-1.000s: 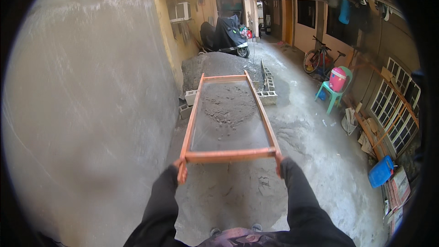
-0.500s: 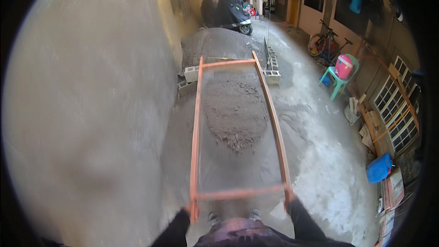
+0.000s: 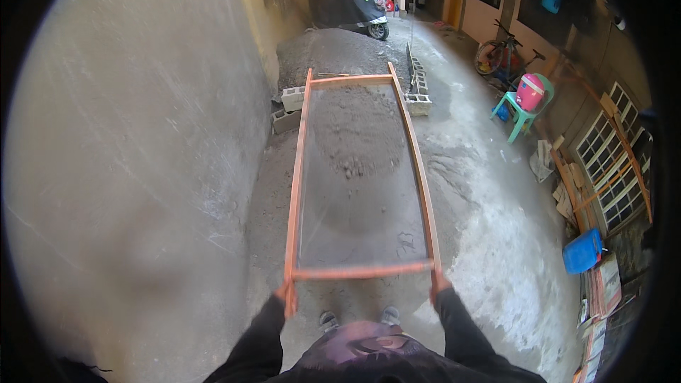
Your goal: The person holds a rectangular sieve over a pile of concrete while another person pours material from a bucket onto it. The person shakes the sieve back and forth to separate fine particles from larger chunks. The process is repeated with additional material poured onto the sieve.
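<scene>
A long sand screen [image 3: 299,184], a reddish wooden frame with fine mesh, stretches out in front of me. My left hand [image 3: 287,298] is wrapped round the near end of its left rail. At the right rail's near end, my right hand [image 3: 440,284] grips the wood the same way. Grey sand [image 3: 357,128] lies on the far half of the mesh, with coarser lumps along its near edge. Only a few bits are scattered over the near half. What bears the far end is partly hidden.
Hollow concrete blocks [image 3: 286,121] flank the far end on the left, with more blocks [image 3: 418,104] on the right. Behind rises a grey sand heap [image 3: 333,50]. A plastered wall [image 3: 142,170] runs along the left. Rightward stand a green chair [image 3: 523,119] and blue container [image 3: 583,251].
The screen's near end and my hands have moved forward and slightly left in view. The sand on the mesh has shifted toward the far end and looks thinner.
</scene>
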{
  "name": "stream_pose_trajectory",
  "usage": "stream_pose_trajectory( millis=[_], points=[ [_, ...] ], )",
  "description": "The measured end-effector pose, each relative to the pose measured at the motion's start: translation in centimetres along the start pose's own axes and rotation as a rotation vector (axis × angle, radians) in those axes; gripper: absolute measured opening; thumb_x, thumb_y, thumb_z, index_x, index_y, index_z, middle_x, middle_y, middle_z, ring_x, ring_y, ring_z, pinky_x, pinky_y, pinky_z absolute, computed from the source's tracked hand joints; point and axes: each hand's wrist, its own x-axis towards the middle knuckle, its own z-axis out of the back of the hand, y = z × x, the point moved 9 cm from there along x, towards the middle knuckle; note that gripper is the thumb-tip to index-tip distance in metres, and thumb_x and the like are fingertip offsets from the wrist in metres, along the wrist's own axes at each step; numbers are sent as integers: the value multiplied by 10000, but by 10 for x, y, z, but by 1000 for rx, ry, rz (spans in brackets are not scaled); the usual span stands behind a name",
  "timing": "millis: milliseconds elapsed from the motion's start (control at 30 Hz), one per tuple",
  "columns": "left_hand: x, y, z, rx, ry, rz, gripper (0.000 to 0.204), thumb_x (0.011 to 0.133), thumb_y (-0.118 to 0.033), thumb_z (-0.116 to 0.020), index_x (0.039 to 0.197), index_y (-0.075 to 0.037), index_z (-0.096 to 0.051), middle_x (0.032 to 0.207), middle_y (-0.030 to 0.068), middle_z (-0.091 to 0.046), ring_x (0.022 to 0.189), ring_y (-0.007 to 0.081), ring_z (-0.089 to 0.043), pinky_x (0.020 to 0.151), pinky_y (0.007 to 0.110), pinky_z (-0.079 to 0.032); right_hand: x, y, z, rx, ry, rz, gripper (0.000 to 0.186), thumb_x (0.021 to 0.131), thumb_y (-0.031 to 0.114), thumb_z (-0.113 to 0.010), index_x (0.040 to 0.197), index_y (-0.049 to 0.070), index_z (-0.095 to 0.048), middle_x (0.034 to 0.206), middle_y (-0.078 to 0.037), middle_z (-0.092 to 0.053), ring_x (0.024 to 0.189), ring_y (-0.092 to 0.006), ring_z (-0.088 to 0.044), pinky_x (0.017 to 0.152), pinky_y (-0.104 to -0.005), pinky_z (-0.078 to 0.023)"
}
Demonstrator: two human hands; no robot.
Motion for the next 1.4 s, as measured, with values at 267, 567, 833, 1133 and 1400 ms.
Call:
stream_pose_trajectory(
  millis=[267,567,833,1133,1400],
  points=[
    [-15,76,7,92,76,21,597,767,-622,-433,624,-52,-539,471,108,-490,401,268,-506,391,378,-426,-33,-39,30,7,-1,-39,715,682,763,-378,710,64,-524,447,-74,-422,325,-203,-395,307,-335,-304],
    [16,-210,-65,87,-181,75,536,694,-602,-571,599,-93,-433,444,34,-406,366,188,-426,337,336,-367,42,198,-28,52,13,-61,731,604,809,-416,645,79,-442,458,-53,-386,371,-203,-398,339,-359,-333],
    [-23,30,4,-115,-15,59,507,725,-620,-523,687,-115,-488,479,34,-454,401,194,-470,391,331,-401,-16,-16,0,77,32,23,638,761,691,-347,740,75,-513,444,-68,-414,335,-193,-414,309,-323,-327],
    [24,5,-5,174,51,-4,628,716,-689,-447,635,-68,-498,476,74,-449,396,229,-461,380,366,-407,11,27,11,-137,-43,-18,777,614,834,-333,582,72,-481,408,-68,-384,340,-214,-408,317,-350,-321],
    [11,-190,-63,84,-152,74,597,687,-666,-524,619,-77,-447,462,41,-413,363,180,-410,330,305,-338,42,174,-22,68,9,-92,713,583,805,-452,683,99,-460,511,-71,-433,396,-209,-418,366,-373,-359]
  ],
)
